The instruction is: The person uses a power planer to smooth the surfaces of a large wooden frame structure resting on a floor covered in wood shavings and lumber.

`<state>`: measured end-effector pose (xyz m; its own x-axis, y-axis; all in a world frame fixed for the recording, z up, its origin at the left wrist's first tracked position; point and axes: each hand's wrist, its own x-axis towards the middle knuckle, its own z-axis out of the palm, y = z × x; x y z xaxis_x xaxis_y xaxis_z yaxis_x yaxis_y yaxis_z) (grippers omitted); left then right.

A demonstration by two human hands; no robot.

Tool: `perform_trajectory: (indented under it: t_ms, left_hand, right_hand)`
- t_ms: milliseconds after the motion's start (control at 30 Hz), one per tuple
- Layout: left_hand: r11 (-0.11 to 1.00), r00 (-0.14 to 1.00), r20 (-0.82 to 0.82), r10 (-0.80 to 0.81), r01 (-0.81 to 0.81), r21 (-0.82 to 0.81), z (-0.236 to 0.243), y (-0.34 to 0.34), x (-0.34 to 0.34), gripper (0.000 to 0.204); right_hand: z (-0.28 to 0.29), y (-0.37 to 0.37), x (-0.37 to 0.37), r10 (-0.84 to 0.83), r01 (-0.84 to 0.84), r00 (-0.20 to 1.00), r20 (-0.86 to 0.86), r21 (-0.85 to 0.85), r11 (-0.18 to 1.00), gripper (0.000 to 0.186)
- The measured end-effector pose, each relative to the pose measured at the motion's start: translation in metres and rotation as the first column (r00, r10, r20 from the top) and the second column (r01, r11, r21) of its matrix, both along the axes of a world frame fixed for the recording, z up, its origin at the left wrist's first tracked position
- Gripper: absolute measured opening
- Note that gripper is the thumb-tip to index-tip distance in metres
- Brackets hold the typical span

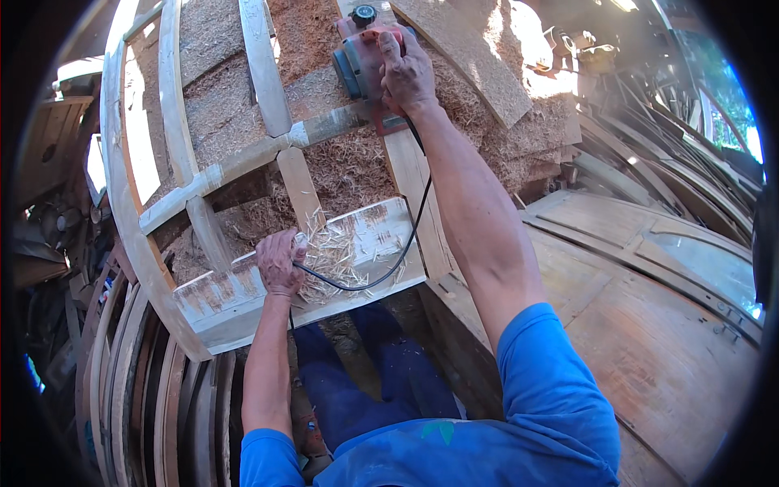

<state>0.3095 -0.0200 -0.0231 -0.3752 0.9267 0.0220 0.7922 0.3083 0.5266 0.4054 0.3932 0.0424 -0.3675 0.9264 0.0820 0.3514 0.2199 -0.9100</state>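
Observation:
My right hand (410,77) grips the handle of a red and grey electric hand planer (370,57) with a black knob at its front. The planer rests on the right-hand bar of a wooden frame (422,183). Lower down, my left hand (278,258) is closed around the planer's black power cord (369,286), over the frame's wide, white-stained bottom rail (369,229). The cord hangs in a loop between my two hands. Curled wood shavings (333,256) lie on that rail beside my left hand.
Sawdust and shavings (215,53) cover the surface under the frame. A wooden door panel (641,325) lies at the right, with stacked timber strips (682,178) behind it. Curved wooden pieces (166,398) stand at lower left. A loose board (479,73) lies at the far right.

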Motion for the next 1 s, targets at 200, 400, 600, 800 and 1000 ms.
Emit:
perform_trajectory:
  t_ms: [200, 400, 600, 800, 1000]
  left_hand:
    - [1.0, 1.0, -0.007, 0.019, -0.019, 0.002, 0.007, -0.009, -0.008, 0.062]
    - [1.0, 1.0, -0.017, 0.006, -0.006, -0.012, 0.004, 0.0, -0.003, 0.063]
    - [0.999, 1.0, -0.022, 0.005, -0.006, -0.044, 0.001, -0.007, -0.005, 0.065]
    - [0.998, 1.0, -0.014, 0.002, -0.003, -0.065, 0.005, -0.004, -0.003, 0.068]
    - [0.998, 1.0, -0.01, -0.006, 0.005, -0.06, 0.005, 0.0, -0.001, 0.062]
  right_hand:
    - [0.033, -0.111, 0.063, -0.048, 0.066, 0.985, 0.165, -0.103, 0.993, 0.061]
    - [0.029, -0.233, 0.17, -0.107, 0.134, 0.978, 0.177, -0.147, 0.98, 0.057]
    - [0.038, -0.31, 0.207, -0.18, 0.142, 0.981, -0.065, -0.383, 0.913, 0.059]
    - [0.021, -0.258, 0.175, -0.129, 0.145, 0.985, 0.113, -0.149, 0.978, 0.054]
    - [0.024, -0.178, 0.118, -0.115, 0.115, 0.976, 0.184, 0.01, 0.993, 0.054]
